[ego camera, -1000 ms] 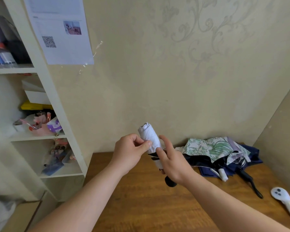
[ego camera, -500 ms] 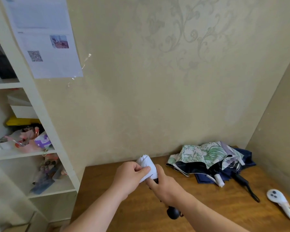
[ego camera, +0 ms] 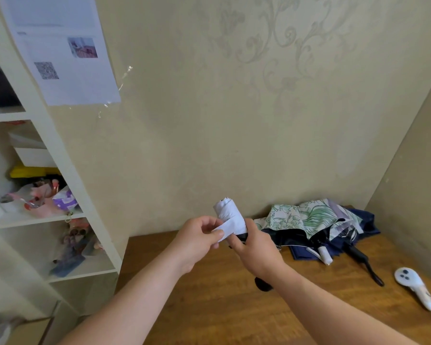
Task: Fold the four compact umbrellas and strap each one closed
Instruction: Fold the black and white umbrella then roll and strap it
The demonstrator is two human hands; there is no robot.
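Observation:
A rolled white compact umbrella (ego camera: 228, 213) stands tilted in the air above the wooden table (ego camera: 222, 302). My right hand (ego camera: 255, 247) grips its lower body, and its black handle end (ego camera: 261, 285) shows below that wrist. My left hand (ego camera: 197, 239) pinches the white strap (ego camera: 225, 229) pulled out sideways from the roll. A floral green-and-white umbrella (ego camera: 306, 216) lies loosely collapsed on a dark blue umbrella (ego camera: 363, 221) at the back right of the table, with a white handle (ego camera: 325, 255) and a black handle (ego camera: 358, 255) sticking out.
A white handheld controller (ego camera: 413, 285) lies near the table's right edge. White shelves (ego camera: 60, 185) holding clutter stand to the left. Beige walls close the table off behind and on the right.
My left hand has drawn the strap away from the roll toward the left. The umbrella sat lower half a second ago and has risen again.

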